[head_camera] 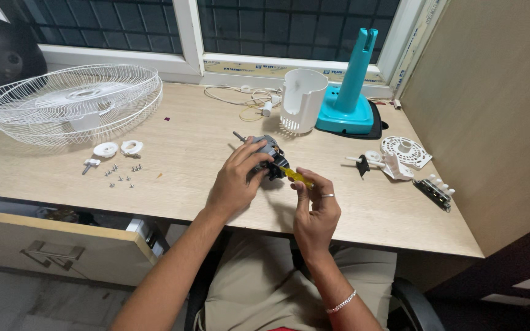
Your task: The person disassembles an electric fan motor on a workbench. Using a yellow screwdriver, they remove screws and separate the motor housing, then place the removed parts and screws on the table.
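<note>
While we look down at the desk, the fan motor (pixel 266 154) sits near the middle of the tabletop, a bit toward the front edge, w/ its metal shaft sticking up and to the left. Our left hand (pixel 235 182) wraps over it from the left, fingers curled around the housing, thumb side toward us. Our right hand (pixel 315 211) is loosely closed around a yellow-handled screwdriver (pixel 294 176), pinched btwn thumb and fingertips, the tip end meeting the motor's right side (exact contact point is hidden by the fingers). A ring shows on one finger, a thin bracelet at the wrist.

Just right of the hands lie small white plastic parts (pixel 383 163) and a round white vented cover (pixel 407 151), then a black switch block w/ white buttons (pixel 435 191) near the right edge. Behind the motor stand a white plastic housing (pixel 302 98) and a teal fan stand (pixel 351 92) on its base, w/ loose white wires (pixel 246 98) between them and the window. Left of us: a scatter of small screws (pixel 121 175), two white round caps (pixel 118 148), and, well apart at the far left, the white wire fan guards (pixel 72 104) stacked together. An open drawer (pixel 56 245) hangs below the desk (pixel 185 153) on the left.
</note>
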